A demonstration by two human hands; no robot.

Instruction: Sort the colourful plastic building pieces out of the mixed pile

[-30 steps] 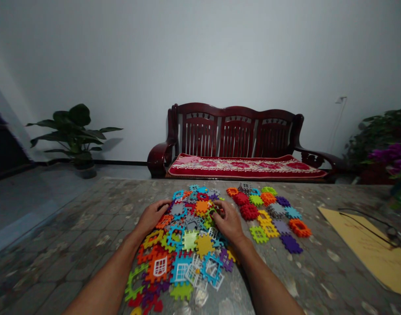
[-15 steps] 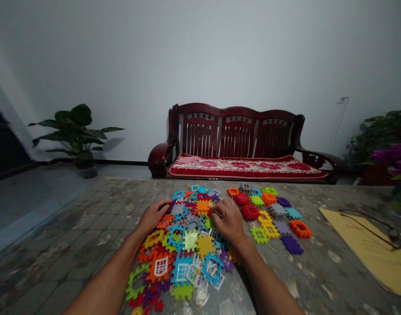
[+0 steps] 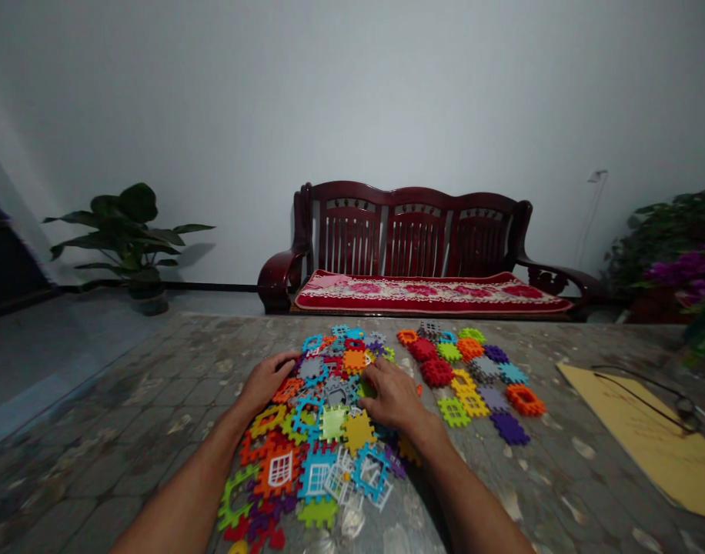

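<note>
The right hand (image 3: 392, 394) curved over the right side of a heap of multicoloured, notch-edged plastic tiles (image 3: 332, 423); whether its bent fingers held one could not be told. The left hand (image 3: 267, 385) lay loosely bent at the heap's left edge, its hold equally unclear. Rightward, similar notched tiles (image 3: 484, 370) lay grouped on the grey, stone-patterned tabletop (image 3: 168, 392).
</note>
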